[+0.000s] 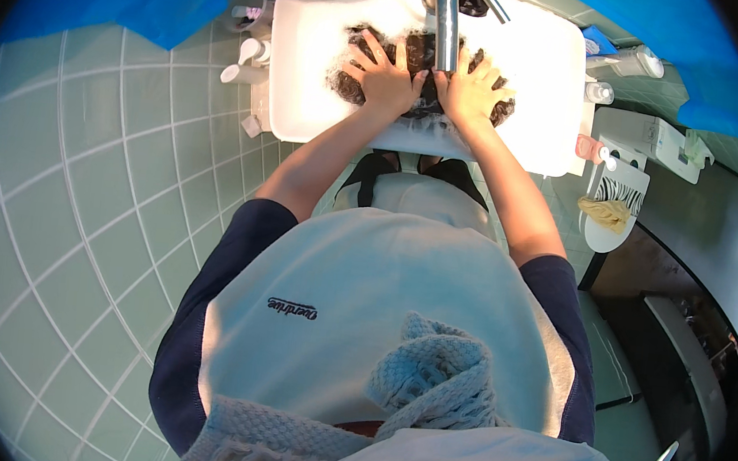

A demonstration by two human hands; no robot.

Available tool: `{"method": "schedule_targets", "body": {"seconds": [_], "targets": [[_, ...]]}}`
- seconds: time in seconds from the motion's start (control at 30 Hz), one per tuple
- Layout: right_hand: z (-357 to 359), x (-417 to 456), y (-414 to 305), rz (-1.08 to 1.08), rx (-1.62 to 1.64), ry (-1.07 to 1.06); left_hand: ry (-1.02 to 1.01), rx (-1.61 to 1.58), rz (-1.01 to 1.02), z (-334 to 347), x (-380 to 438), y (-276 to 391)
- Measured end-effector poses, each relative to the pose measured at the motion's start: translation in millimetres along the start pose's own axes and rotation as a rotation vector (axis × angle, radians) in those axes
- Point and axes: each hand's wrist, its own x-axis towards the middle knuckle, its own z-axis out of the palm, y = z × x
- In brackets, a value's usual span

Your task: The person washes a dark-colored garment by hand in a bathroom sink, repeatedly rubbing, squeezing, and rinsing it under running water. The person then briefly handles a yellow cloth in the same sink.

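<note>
A dark wet cloth [419, 50] lies in soapy water in the white washbasin [280, 55]. White foam surrounds it, and strong light washes out much of the basin. My left hand [384, 85] rests palm down on the cloth's left part, fingers spread. On the right part, my right hand [470, 95] lies flat in the same way. Both thumbs point inward and nearly meet under the spout. Neither hand visibly grips the fabric. The metal faucet [447, 31] reaches down between the hands and hides some of the cloth.
White bottles [244, 74] stand along the basin's left side. To the right are a pump bottle [599, 93] and a pink bottle [588, 147]. Farther right, a yellow cloth [604, 214] lies on the toilet's lid [601, 238]. A tiled wall [95, 131] rises at left.
</note>
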Motion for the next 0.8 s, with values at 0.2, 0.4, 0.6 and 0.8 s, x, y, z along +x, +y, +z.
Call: {"method": "schedule_targets", "body": {"seconds": [0.2, 0.4, 0.6, 0.8], "targets": [[21.1, 20.1, 6.1, -0.094, -0.004, -0.089, -0.511, -0.026, 0.038, 25.9, 31.8, -2.2], [28.0, 30.2, 5.7, -0.077, 0.020, -0.081, 0.352, 1.932, 0.054, 61.5, 24.3, -8.5], [52.7, 29.5, 7.9, -0.098, 0.208, -0.006, 0.562, 2.798, 0.060, 65.6, 33.7, 2.8], [30.8, 26.5, 10.1, -0.130, 0.014, 0.026, 0.475, 4.335, 1.230, 68.4, 5.2, -11.8]]}}
